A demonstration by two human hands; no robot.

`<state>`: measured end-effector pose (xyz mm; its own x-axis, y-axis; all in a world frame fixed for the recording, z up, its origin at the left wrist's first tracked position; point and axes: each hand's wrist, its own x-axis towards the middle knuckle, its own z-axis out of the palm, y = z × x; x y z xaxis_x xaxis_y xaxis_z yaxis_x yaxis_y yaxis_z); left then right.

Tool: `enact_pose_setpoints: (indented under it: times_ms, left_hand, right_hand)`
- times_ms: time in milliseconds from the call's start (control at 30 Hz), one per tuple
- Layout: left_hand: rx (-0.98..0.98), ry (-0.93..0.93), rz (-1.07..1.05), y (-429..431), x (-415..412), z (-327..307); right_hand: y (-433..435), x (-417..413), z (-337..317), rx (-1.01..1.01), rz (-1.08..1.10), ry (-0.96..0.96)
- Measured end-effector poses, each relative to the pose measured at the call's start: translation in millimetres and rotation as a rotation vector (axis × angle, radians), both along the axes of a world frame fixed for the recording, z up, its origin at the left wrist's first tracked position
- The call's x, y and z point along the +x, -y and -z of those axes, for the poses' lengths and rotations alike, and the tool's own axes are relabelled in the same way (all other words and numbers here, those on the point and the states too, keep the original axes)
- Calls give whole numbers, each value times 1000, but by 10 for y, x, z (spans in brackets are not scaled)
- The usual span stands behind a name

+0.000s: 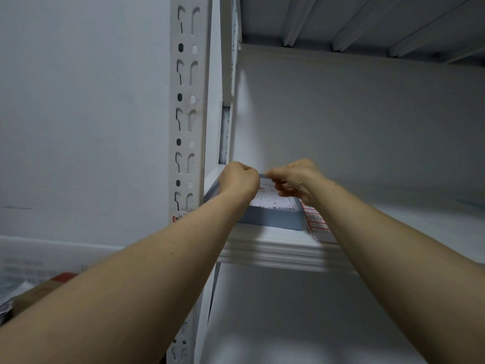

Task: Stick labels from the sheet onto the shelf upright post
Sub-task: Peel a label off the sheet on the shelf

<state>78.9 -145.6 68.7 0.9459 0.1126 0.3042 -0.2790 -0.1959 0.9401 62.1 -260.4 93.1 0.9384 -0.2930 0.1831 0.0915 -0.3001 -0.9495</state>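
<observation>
The white slotted upright post (187, 106) rises left of centre, with a small red-edged label (176, 218) stuck low on it beside my left forearm. A label sheet (316, 224) with red-bordered labels lies on the shelf board (275, 248), partly under my right forearm. A flat blue-grey box (273, 219) with a white printed top sits left of the sheet. My left hand (239, 181) is closed over the box's far left corner. My right hand (295, 179) pinches the box's far edge. The fingertips of both hands are hidden.
A grey wall (78, 127) stands left of the post. The underside of the upper shelf (367, 19) is close overhead. A brown and red carton (47, 287) and some packaging lie at the lower left. A lower shelf board (301, 345) shows beneath.
</observation>
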Motion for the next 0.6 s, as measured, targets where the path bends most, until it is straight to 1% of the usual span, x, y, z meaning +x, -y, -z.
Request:
enact_pose_setpoints:
  times_ms: [67, 200, 267, 300, 400, 467, 600]
  left_hand:
    - [5, -5, 2, 4, -13, -10]
    - [13, 1, 12, 5, -38, -21]
    - [21, -1, 20, 1, -49, -18]
    - [25, -4, 22, 1, -53, -18]
    - [37, -15, 24, 2, -83, -18]
    - [40, -15, 28, 8, -116, -21]
    - [90, 12, 18, -12, -172, -20]
  right_hand:
    - [9, -11, -5, -22, -31, -9]
    - [82, -47, -8, 66, -119, 4]
    - [96, -53, 3, 56, -112, 18]
    - [98, -46, 17, 15, -92, 23]
    - [105, -3, 58, -241, -7, 59]
    - [100, 10, 71, -365, 2, 70]
    - [115, 20, 113, -428, 52, 55]
